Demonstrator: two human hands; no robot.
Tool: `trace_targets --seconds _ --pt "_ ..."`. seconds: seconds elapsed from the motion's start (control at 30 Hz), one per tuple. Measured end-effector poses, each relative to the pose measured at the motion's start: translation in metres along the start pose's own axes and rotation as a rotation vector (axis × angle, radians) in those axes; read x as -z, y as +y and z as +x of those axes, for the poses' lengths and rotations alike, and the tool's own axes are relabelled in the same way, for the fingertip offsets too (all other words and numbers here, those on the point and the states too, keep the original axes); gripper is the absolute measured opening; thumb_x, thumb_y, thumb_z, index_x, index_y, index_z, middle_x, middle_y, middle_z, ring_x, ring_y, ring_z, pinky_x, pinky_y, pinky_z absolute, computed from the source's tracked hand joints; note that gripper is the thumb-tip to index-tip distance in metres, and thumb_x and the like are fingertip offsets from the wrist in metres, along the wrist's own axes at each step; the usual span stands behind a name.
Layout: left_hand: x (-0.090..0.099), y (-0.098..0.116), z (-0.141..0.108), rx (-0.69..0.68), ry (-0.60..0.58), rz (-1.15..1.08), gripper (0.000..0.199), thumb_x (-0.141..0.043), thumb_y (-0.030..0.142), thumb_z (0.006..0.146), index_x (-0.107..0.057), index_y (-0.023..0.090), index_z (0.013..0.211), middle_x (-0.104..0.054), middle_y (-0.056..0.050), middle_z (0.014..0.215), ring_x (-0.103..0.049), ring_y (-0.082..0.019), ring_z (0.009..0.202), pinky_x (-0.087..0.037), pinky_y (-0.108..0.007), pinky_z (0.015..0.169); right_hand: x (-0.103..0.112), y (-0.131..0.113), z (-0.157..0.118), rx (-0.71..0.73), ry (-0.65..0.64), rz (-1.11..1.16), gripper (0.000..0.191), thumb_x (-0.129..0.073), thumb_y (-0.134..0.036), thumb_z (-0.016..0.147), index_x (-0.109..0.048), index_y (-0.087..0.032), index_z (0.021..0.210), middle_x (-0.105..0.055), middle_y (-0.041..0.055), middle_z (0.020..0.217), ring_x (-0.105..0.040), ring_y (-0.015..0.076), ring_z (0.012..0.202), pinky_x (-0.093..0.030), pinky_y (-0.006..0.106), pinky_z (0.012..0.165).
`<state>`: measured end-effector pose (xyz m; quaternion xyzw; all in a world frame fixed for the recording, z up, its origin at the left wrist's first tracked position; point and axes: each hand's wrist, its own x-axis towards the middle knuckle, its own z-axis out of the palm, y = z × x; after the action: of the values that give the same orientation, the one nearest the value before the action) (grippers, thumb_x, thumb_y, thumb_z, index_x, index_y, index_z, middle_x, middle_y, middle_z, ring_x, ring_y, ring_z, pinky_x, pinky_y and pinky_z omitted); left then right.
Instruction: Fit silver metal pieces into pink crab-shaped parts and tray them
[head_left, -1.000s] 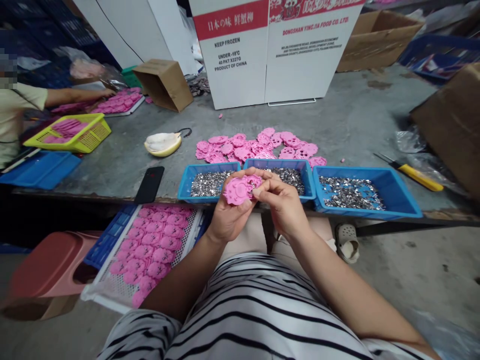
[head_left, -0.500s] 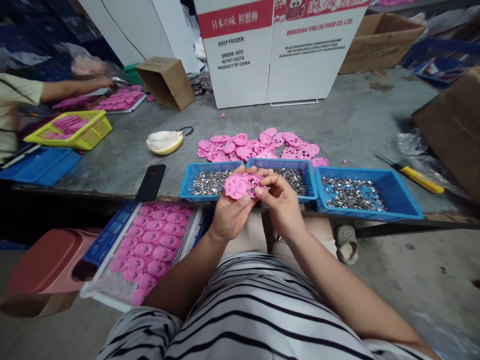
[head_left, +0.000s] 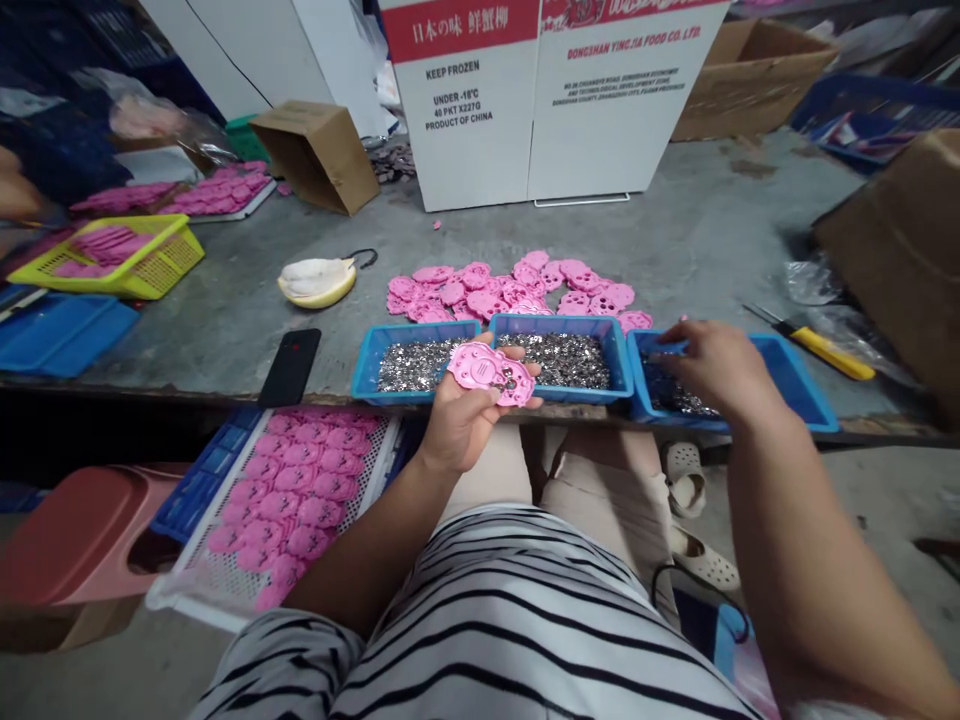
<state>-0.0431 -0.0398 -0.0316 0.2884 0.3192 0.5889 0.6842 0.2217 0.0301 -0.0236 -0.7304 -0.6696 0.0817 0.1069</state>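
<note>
A pink plastic piece [head_left: 480, 368] lies across the fingers of my left hand [head_left: 459, 420], the thumb pressing on it, above the table's front edge. Small metal bits show in its right part. My right hand [head_left: 720, 372] reaches down into the right blue tray [head_left: 802, 395], over small metal parts [head_left: 682, 395]; its fingertips are partly hidden, and I cannot make out whether they hold a part. Two more blue trays, the left [head_left: 365, 375] and the middle [head_left: 619, 365], hold small shiny metal parts. Behind them lies a loose pile of pink pieces [head_left: 487, 290].
On the table [head_left: 360, 225] are a black phone [head_left: 291, 367], a fruit rind [head_left: 318, 284], a yellow basket [head_left: 169, 262] and a yellow-handled tool [head_left: 832, 355]. A white carton [head_left: 480, 160] stands behind. Below left, a white rack [head_left: 214, 580] bears pink pieces.
My right hand has left the pink piece and moved right to the right tray. My left hand keeps the piece, now slightly tilted. The co-worker's arm at the left has drawn back.
</note>
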Motion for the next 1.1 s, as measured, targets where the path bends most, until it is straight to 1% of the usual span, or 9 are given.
trace_targets --seconds 0.07,0.23,0.47,0.63,0.77,0.83,0.9,1.0,1.1 --pt "0.000 -0.002 0.000 0.016 -0.013 0.009 0.068 -0.065 0.011 0.065 -0.045 0.025 0.129 -0.069 -0.008 0.111 -0.063 -0.033 0.116 -0.058 -0.054 0.087 -0.006 0.006 0.005 0.000 -0.150 -0.096 0.007 -0.064 -0.014 0.075 -0.070 -0.018 0.076 -0.070 0.0158 0.082 -0.062 0.0258 0.079 -0.037 0.036 0.068" --pt "0.002 -0.002 -0.001 0.041 -0.027 0.047 0.061 -0.064 0.011 0.067 -0.045 0.023 0.123 -0.071 -0.009 0.107 -0.068 -0.032 0.106 -0.061 -0.047 0.075 -0.023 0.006 0.006 -0.045 -0.185 -0.155 0.018 -0.057 -0.013 0.075 -0.073 -0.022 0.076 -0.074 0.0113 0.081 -0.066 0.0253 0.073 -0.037 0.032 0.061" --pt "0.003 -0.003 0.002 0.165 -0.029 0.057 0.039 -0.053 0.015 0.073 -0.050 0.016 0.112 -0.075 -0.014 0.096 -0.073 -0.028 0.084 -0.050 -0.025 0.046 -0.009 0.009 0.002 -0.151 -0.030 -0.049 0.023 -0.055 -0.014 0.076 -0.073 -0.019 0.090 -0.075 0.0127 0.091 -0.069 0.0294 0.085 -0.042 0.032 0.065" --pt "-0.002 -0.006 0.003 0.216 -0.022 0.058 0.040 -0.057 0.017 0.072 -0.052 0.015 0.112 -0.075 -0.011 0.087 -0.070 -0.021 0.067 -0.043 -0.022 0.045 -0.005 0.017 -0.003 -0.166 0.121 0.132 0.019 -0.058 -0.014 0.074 -0.072 -0.020 0.085 -0.075 0.0093 0.086 -0.067 0.0274 0.081 -0.043 0.033 0.068" --pt "-0.003 -0.008 0.003 0.221 -0.022 0.105 0.030 -0.063 0.014 0.066 -0.055 0.016 0.095 -0.072 -0.007 0.078 -0.065 -0.015 0.061 -0.038 -0.020 0.045 -0.005 0.022 -0.005 -0.204 0.213 0.265 0.004 -0.066 -0.019 0.070 -0.068 -0.022 0.070 -0.069 0.0049 0.068 -0.061 0.0236 0.069 -0.042 0.034 0.066" --pt "-0.004 -0.008 0.002 0.221 -0.009 0.123 0.028 -0.066 0.015 0.064 -0.055 0.016 0.090 -0.070 -0.005 0.074 -0.062 -0.014 0.058 -0.035 -0.020 0.045 -0.005 0.018 -0.008 -0.206 0.250 0.415 0.008 -0.069 -0.022 0.067 -0.063 -0.022 0.062 -0.063 0.0015 0.059 -0.056 0.0199 0.062 -0.041 0.033 0.063" --pt "-0.005 -0.009 0.001 0.217 0.010 0.138 0.030 -0.069 0.016 0.063 -0.054 0.016 0.088 -0.069 -0.003 0.072 -0.060 -0.012 0.056 -0.033 -0.020 0.044 -0.006 0.005 -0.016 -0.151 0.242 0.646 0.013 -0.072 -0.025 0.065 -0.060 -0.022 0.058 -0.059 -0.0012 0.056 -0.052 0.0166 0.057 -0.041 0.032 0.061" --pt "-0.009 -0.010 0.000 0.216 0.028 0.163 0.033 -0.073 0.018 0.062 -0.056 0.016 0.090 -0.068 -0.003 0.072 -0.057 -0.010 0.055 -0.030 -0.019 0.044 -0.010 -0.028 -0.036 0.080 0.150 0.964 0.013 -0.075 -0.030 0.064 -0.064 -0.023 0.061 -0.063 -0.0009 0.061 -0.055 0.0163 0.058 -0.044 0.032 0.060" --pt "-0.016 -0.013 -0.002 0.190 0.057 0.194 0.030 -0.075 0.022 0.062 -0.058 0.015 0.085 -0.067 -0.003 0.071 -0.056 -0.009 0.054 -0.030 -0.019 0.043 -0.016 -0.061 -0.057 0.316 0.093 1.078 0.012 -0.075 -0.032 0.070 -0.068 -0.025 0.063 -0.068 0.0013 0.069 -0.061 0.0188 0.067 -0.048 0.034 0.064"
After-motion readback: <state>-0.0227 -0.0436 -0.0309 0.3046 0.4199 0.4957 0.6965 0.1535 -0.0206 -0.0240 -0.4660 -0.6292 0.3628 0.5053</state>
